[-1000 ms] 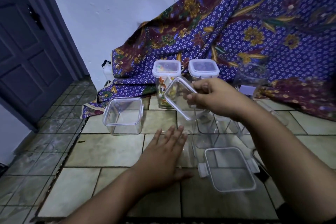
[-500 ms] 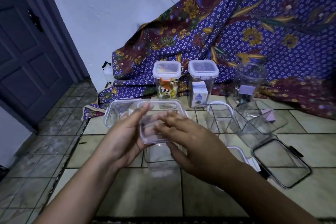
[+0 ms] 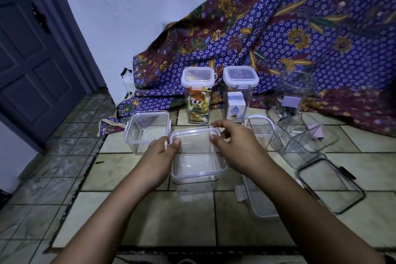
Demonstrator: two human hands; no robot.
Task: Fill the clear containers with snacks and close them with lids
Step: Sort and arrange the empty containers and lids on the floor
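Observation:
A clear lid [image 3: 194, 150] with white rim lies on top of an empty clear container [image 3: 196, 182] on the tiled floor in front of me. My left hand [image 3: 159, 156] grips the lid's left edge, thumb on its top. My right hand [image 3: 235, 146] holds the lid's right edge and far corner. Behind stand two lidded containers: one with colourful snack packets [image 3: 197, 96], one with a small blue-white carton [image 3: 239, 94].
An open empty container [image 3: 147, 130] sits left of my hands. More open clear containers [image 3: 262, 133] [image 3: 306, 135] and a tall jar [image 3: 293, 92] stand to the right. A black-rimmed lid [image 3: 330, 184] and a white-rimmed lid [image 3: 257, 201] lie on the floor. Patterned cloth [image 3: 278, 34] drapes behind.
My right hand brought the lid down from the air. Both hands set it onto the container in front of me and now hold its edges.

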